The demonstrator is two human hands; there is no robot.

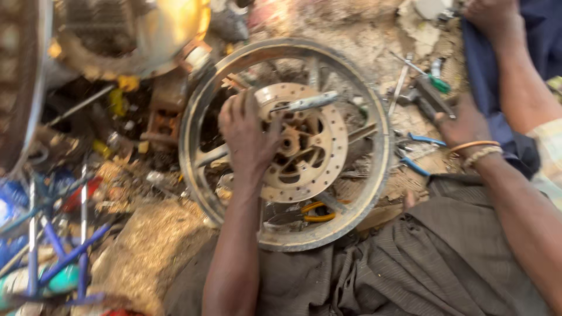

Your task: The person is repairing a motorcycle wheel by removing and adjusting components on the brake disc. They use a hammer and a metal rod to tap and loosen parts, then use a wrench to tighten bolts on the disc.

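On brake disc [304,143]: left hand [246,131] grip clenched round wrench [310,102]; right hand [465,123] grasping dark tool [430,96].

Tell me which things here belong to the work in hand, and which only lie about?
In use: left hand, wrench, brake disc, wheel rim, right hand, dark tool.

Lying about: yellow-handled pliers, blue-handled pliers, green-handled screwdriver, blue metal frame.
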